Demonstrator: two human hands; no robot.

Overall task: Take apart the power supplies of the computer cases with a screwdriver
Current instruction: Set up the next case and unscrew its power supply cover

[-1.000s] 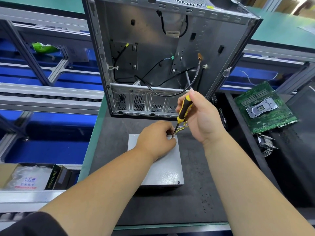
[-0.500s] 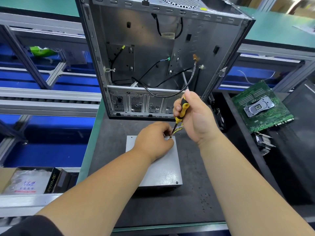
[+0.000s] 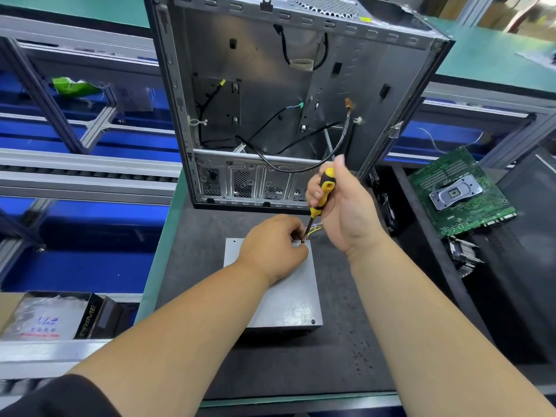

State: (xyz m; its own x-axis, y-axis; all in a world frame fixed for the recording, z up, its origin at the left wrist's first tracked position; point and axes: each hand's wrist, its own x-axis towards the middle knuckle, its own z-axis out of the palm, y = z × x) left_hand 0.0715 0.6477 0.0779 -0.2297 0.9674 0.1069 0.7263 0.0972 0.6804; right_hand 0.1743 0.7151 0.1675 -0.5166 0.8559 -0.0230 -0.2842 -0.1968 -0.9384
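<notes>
Head view — a grey power supply [image 3: 288, 299] lies flat on the dark worktop [image 3: 346, 341], just in front of an opened computer case [image 3: 301, 94] that stands behind it. The right hand [image 3: 343, 212] has its grip clenched round the yellow-and-black handle of a screwdriver [image 3: 320, 197], whose tip meets the box's far right corner. The left hand [image 3: 272, 246] rests on the lid with curled fingers beside that tip; whether its grip pinches anything cannot be told.

The steel box looks rigid and fairly heavy, its painted lid smooth and likely slippery, so pressing down on the flat top or taking it by the side edges should steady it best. The small screws are easily lost.

The screw under the tip is hidden by the left hand's fingers. Coloured wires [image 3: 314, 227] show only as a short tuft between the two hands — where they run is unseen. One screw [image 3: 313, 321] is visible at the near right corner; the near left corner is covered by the forearm. A green circuit board [image 3: 463, 194] lies well apart at the right.
</notes>
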